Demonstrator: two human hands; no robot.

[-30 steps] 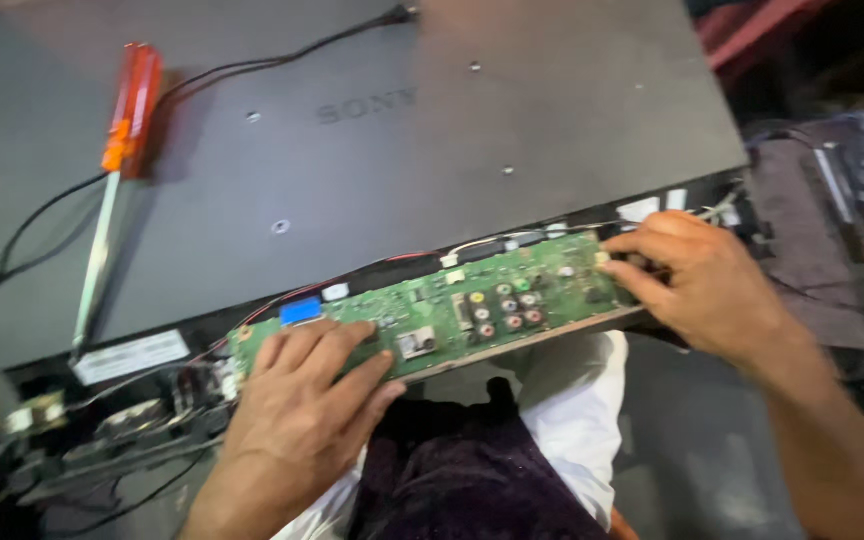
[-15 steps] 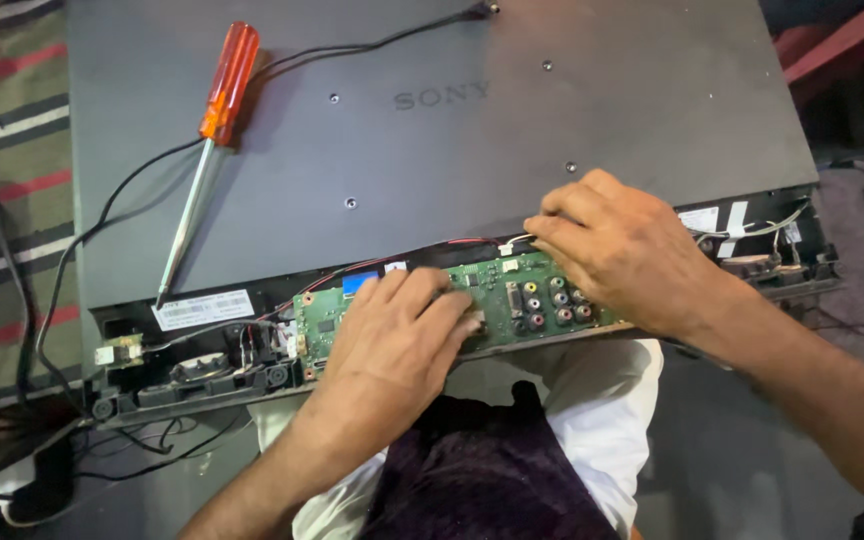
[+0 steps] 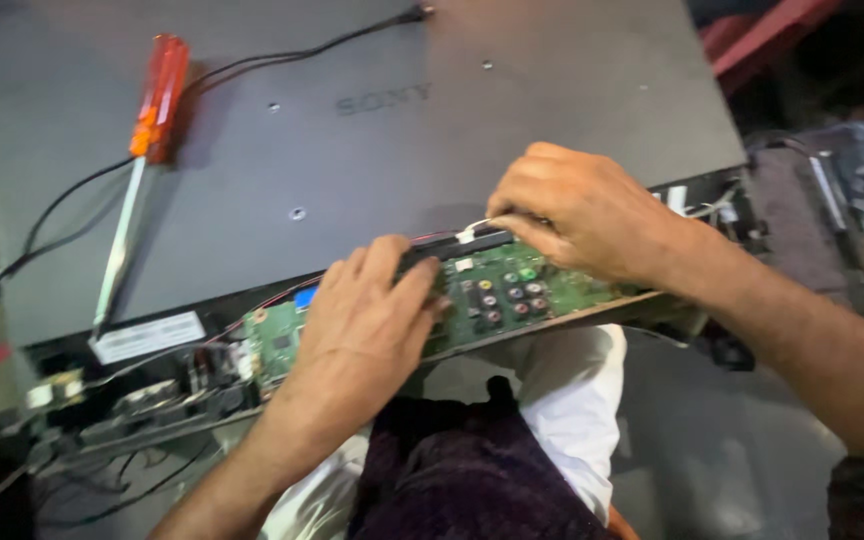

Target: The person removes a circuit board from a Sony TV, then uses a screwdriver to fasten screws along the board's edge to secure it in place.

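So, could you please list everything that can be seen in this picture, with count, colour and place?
circuit board: one, green, at the near edge of the panel, under both hands
flat panel: one, dark grey, fills the upper part of the view, back side up
screwdriver: one, orange handle with a metal shaft, lying on the panel at left
cable: one, black, runs over the panel past the screwdriver
label: one, white, on the panel's lower left edge
left hand: one, flat on the left half of the board
right hand: one, fingertips at the board's upper edge, by a small white connector
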